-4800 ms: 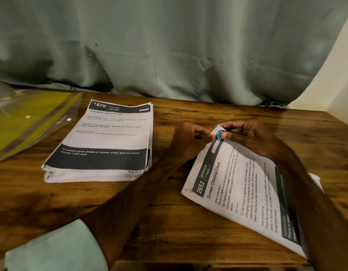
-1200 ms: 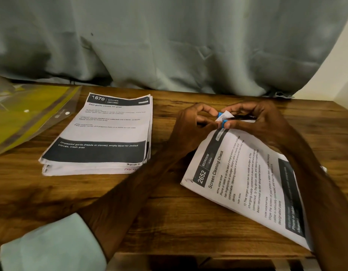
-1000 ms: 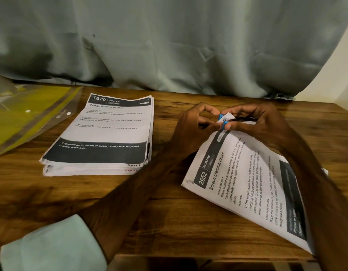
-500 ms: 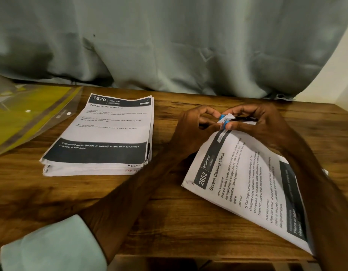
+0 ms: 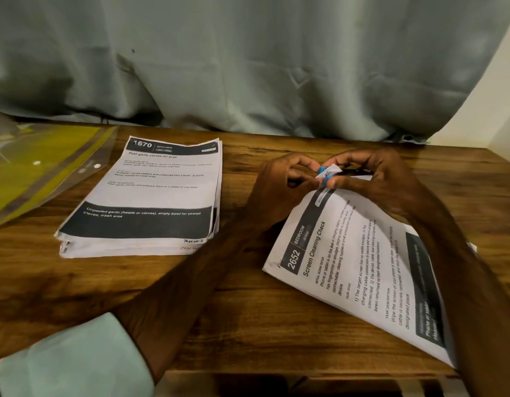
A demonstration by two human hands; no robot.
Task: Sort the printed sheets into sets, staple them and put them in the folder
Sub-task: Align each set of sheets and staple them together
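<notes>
A set of printed sheets headed "2652 Screen Cleaning Check" lies slanted at the right of the wooden table, its far corner raised. Both hands meet at that corner. My left hand pinches the paper's edge. My right hand holds a small blue-and-black tool, seemingly a stapler, whose blue jaws sit above and below the corner. Left of them a thick stack of sheets headed "1670 Kitchen" lies flat. A clear yellow folder with snap buttons lies at the far left.
A grey-green curtain hangs along the table's back edge. A pale wall stands at the right. The table's front edge runs just below my forearms, and my left sleeve is at the bottom left.
Both hands have stayed at the sheet corner with the blue tool clamped there; only small finger shifts show. Since the earliest frame the corner is slightly higher.
</notes>
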